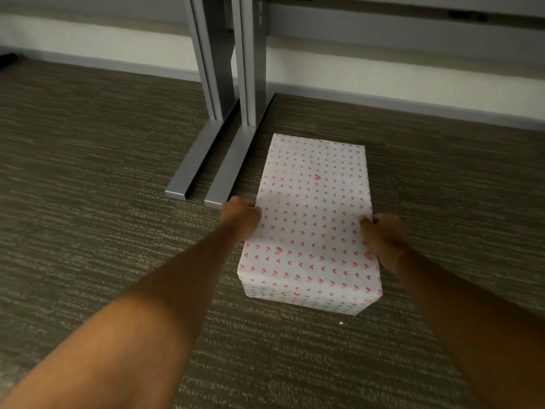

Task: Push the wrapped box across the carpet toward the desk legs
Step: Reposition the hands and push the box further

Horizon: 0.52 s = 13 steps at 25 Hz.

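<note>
The wrapped box (312, 214), white paper with small pink hearts, lies flat on the brown carpet (88, 202), long side pointing away from me. My left hand (240, 215) grips its left edge and my right hand (383, 237) grips its right edge, thumbs on top, fingers curled down the sides. Two grey metal desk legs (230, 84) stand just left of the box's far end. The foot of the right leg (227, 175) runs along the floor close beside the box's left side.
A white wall with a grey baseboard (413, 104) runs behind the desk legs, a short way beyond the box's far end. A grey desk rail (383, 28) crosses overhead at the top right. A tiny white scrap (341, 322) lies on the carpet near the box's front corner.
</note>
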Tool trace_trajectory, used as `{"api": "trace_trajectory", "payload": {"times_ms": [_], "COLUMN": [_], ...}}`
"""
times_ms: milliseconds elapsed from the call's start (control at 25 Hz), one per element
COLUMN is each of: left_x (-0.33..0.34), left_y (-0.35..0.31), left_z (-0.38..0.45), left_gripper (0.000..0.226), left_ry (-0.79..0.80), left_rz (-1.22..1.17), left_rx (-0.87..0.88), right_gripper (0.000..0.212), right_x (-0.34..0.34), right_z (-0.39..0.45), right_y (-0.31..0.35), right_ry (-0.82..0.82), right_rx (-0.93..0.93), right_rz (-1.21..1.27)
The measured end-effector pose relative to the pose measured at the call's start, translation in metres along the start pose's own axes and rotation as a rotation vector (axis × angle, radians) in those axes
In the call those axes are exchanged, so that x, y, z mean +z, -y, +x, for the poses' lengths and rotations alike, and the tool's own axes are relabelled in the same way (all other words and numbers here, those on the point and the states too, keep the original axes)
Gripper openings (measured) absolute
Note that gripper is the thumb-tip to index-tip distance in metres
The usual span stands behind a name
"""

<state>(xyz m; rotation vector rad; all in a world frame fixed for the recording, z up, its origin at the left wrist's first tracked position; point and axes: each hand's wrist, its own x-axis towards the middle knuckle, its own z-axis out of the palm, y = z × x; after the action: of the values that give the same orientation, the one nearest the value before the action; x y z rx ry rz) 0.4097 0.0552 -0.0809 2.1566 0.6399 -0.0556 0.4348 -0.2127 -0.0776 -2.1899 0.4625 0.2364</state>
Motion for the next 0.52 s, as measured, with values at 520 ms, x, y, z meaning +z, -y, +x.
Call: {"api": "trace_trajectory", "payload": {"times_ms": [520], "left_x": [-0.021], "left_y": [0.0], "left_z": [0.002], "left_gripper": [0.018], "left_ry": [-0.039], "left_rz": [-0.088], "left_rx": [-0.018], "right_gripper": [0.02], "right_x": [0.009], "right_z": [-0.006], "right_y": [0.018], "right_ry": [0.012], "right_rx": [0.03], "right_rz": [0.187]}}
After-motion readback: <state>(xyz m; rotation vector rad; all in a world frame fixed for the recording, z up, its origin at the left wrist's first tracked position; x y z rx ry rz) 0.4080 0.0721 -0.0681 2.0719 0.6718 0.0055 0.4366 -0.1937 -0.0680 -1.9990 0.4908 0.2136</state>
